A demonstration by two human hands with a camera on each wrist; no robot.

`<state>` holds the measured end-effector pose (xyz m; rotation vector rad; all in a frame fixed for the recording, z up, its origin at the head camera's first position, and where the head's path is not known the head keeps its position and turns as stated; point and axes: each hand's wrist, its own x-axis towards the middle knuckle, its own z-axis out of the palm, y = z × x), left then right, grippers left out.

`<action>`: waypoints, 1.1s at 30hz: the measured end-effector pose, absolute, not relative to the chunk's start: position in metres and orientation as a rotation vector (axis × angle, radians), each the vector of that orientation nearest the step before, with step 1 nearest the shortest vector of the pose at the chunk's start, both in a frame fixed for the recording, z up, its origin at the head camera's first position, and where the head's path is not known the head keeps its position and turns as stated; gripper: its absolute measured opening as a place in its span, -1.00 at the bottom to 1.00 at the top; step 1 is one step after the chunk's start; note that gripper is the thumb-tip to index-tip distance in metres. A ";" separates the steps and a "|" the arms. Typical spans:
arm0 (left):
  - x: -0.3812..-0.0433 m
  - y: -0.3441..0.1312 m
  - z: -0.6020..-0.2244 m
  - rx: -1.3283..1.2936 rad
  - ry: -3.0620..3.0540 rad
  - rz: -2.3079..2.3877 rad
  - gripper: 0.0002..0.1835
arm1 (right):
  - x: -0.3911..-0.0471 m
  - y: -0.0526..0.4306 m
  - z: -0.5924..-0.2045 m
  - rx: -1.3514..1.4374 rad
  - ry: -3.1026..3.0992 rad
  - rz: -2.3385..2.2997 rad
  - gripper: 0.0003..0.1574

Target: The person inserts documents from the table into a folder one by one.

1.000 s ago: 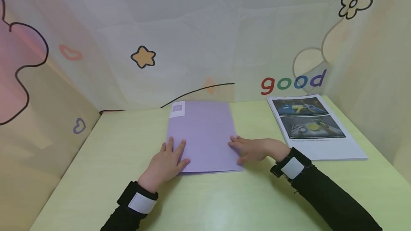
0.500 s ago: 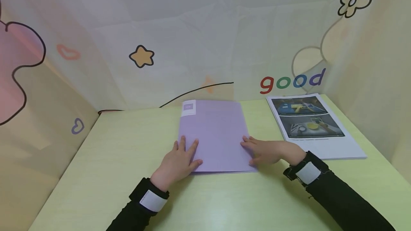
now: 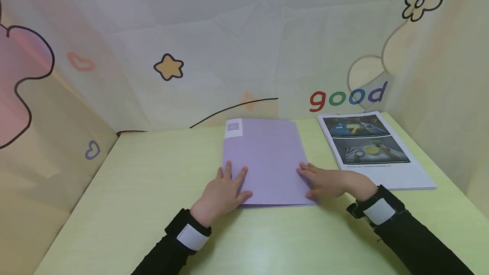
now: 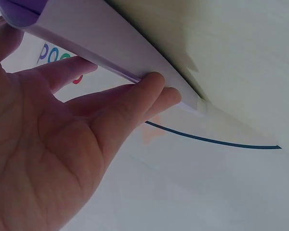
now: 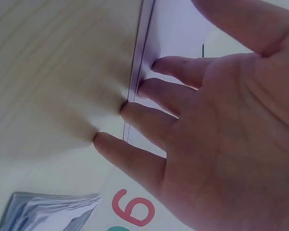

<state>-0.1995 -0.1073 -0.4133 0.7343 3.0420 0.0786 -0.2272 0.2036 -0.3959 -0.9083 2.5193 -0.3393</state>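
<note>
Folder (image 3: 269, 156) flat on the table (image 3: 114, 207), directly between both hands, with the label (image 3: 233, 127) at the far corner on the left hand's side, ahead of the fingertips. Left hand (image 3: 221, 194) spread wide at the folder's left edge, fingertips and thumb resting on the cover; no grip round anything. Right hand (image 3: 330, 181) likewise spread wide, at the folder's right edge; in the right wrist view, little fingertip apparently down on the table, the other fingertips at or over the edge.

Probably partway through setting the folder in position. Done, to all appearances: laid down, label side up, cover folded over, steadied from both sides. A slight gap under the cover along the near edge, to the right of the left thumb, so perhaps not fully flat. Left to do, by the look of it: a final squaring, then release by both hands. Paper stack (image 3: 405, 177) to the right of the right hand, near the folder but apart, apparently untouched. Folder's inside hidden, hence no telling whether filled. Folder's far edge, ahead of both hands, close to the curtain (image 3: 229, 33); contact uncertain.
</note>
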 end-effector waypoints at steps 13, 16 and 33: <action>-0.197 -0.104 -0.411 0.782 3.033 0.054 -0.24 | -0.220 0.208 -0.398 -0.870 2.547 -0.403 -0.03; -0.197 -0.104 -0.410 0.779 3.033 0.047 -0.23 | -0.220 0.208 -0.398 -0.868 2.547 -0.402 -0.03; -0.194 -0.090 -0.420 0.990 3.067 -0.250 -0.05 | -0.221 0.209 -0.399 -0.859 2.526 -0.426 0.00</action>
